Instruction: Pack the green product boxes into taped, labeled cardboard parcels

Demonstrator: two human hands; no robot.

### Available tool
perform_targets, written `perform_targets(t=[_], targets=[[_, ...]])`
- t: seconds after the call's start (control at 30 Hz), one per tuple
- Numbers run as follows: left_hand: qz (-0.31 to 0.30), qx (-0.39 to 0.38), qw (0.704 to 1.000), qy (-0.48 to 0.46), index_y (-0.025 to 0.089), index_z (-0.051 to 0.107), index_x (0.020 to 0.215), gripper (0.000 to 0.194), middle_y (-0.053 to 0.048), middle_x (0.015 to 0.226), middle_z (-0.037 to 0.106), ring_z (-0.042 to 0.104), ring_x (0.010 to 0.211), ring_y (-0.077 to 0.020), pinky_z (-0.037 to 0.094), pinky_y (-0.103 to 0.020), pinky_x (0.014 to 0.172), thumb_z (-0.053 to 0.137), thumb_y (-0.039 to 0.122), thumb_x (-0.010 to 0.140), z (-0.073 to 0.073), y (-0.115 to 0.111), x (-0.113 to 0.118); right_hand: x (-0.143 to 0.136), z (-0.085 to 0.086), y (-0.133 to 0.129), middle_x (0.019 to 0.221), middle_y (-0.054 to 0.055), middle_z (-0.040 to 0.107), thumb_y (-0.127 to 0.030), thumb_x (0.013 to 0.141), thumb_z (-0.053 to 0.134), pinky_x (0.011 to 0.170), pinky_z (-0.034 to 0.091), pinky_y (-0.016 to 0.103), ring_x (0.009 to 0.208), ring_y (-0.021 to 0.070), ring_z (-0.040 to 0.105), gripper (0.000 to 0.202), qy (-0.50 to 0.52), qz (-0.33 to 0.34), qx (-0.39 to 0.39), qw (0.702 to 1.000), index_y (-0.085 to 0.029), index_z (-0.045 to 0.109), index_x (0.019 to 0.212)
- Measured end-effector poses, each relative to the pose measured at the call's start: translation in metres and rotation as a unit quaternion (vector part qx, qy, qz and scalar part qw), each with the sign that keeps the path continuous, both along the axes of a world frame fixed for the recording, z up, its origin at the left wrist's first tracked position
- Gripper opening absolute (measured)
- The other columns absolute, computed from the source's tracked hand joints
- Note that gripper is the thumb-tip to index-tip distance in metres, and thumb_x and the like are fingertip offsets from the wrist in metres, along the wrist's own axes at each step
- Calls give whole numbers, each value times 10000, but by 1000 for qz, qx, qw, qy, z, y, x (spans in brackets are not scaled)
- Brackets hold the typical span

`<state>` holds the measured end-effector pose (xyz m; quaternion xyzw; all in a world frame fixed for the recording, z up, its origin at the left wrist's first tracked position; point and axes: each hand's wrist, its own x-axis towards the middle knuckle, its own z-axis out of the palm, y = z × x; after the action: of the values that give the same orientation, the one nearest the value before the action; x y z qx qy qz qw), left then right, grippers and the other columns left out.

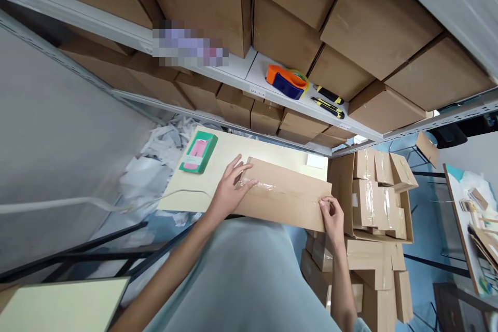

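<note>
- Cream tabletop (233, 145), shelf of cartons (241, 65) beyond, box stack (369, 202) at right, blue floor.
- Taped cardboard box (286, 197) over table's near edge, between hands.
- Left hand (229, 192): fingers spread at left end, grip unclear. Right hand (332, 216): thumb and finger pinching right end.
- Long axis left-right, right end angled nearer wearer; taped seam up, lengthwise.

- Between the carton (288, 202) and green box (198, 152), bare tabletop (229, 146) leaves passage.
- Left of the carton, a cable (78, 201) reaches over the tabletop.
- Beyond the carton, a white item (317, 161) and overhanging shelf (233, 79) obstruct.
- Right of the carton, stacked boxes (365, 205) limit room.
</note>
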<state>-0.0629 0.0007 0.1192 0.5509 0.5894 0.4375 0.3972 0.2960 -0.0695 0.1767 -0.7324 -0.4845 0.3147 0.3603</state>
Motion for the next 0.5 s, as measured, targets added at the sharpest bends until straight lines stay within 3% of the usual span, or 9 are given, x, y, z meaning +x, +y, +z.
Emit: perform_targets(t=[0.13, 0.3, 0.5], targets=[[-29, -56, 997, -42, 239, 716, 1478, 757, -130, 1748, 512, 460, 1640, -323, 382, -467, 1361, 739, 747, 917, 8, 2, -12, -16, 8, 14, 978, 76, 750, -688, 926, 747, 828, 525, 339, 887, 232, 660, 503, -9, 10, 9, 1000, -190, 739, 1000], [-2, -30, 1000, 4, 255, 736, 1479, 726, -106, 1725, 543, 462, 1638, -333, 370, -501, 1366, 708, 745, 944, 22, 5, -50, -46, 17, 38, 1069, 83, 769, -641, 908, 783, 816, 500, 319, 906, 227, 645, 479, -13, 61, 0, 998, -193, 765, 1076], [16, -21, 999, 28, 223, 742, 1472, 731, -151, 1698, 566, 506, 1608, -351, 386, -533, 1349, 692, 741, 959, 10, 13, -72, -71, 4, 61, 987, 58, 757, -665, 865, 792, 745, 469, 301, 775, 189, 583, 498, -15, 68, -34, 997, -189, 777, 1011]])
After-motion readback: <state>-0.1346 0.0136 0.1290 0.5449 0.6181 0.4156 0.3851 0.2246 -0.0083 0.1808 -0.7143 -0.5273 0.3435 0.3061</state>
